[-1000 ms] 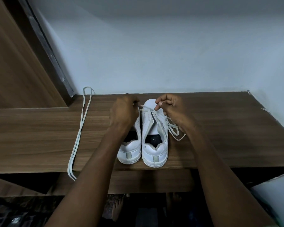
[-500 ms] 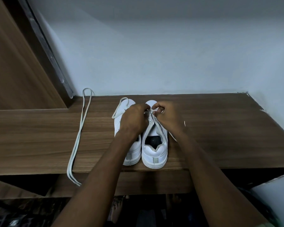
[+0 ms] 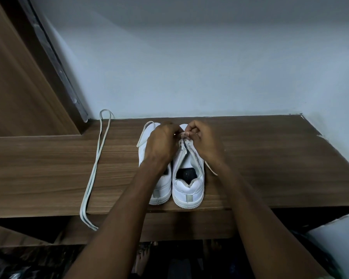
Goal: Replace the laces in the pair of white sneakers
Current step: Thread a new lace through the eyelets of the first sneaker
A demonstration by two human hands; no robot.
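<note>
Two white sneakers stand side by side, heels toward me, on a wooden shelf [image 3: 270, 158]. The right sneaker [image 3: 188, 184] has its tongue area open, with no lace across the near eyelets. My left hand [image 3: 161, 143] and my right hand [image 3: 205, 141] meet over its toe end. Both pinch a white lace [image 3: 184, 134] near the front eyelets. One lace end [image 3: 211, 168] trails beside the right sneaker; another loops over the left sneaker's toe. The left sneaker [image 3: 161, 188] is partly hidden under my left forearm.
A long loose white lace [image 3: 95, 168] lies folded double on the shelf's left part, its ends hanging over the front edge. A wooden panel [image 3: 18, 87] rises at the left, a pale wall stands behind, and dark floor lies below the shelf.
Both hands came together over the right sneaker's toe end from a wider spread. The crossed lacing seen a second ago over the right sneaker no longer shows. A lace loop now lies over the left sneaker's toe.
</note>
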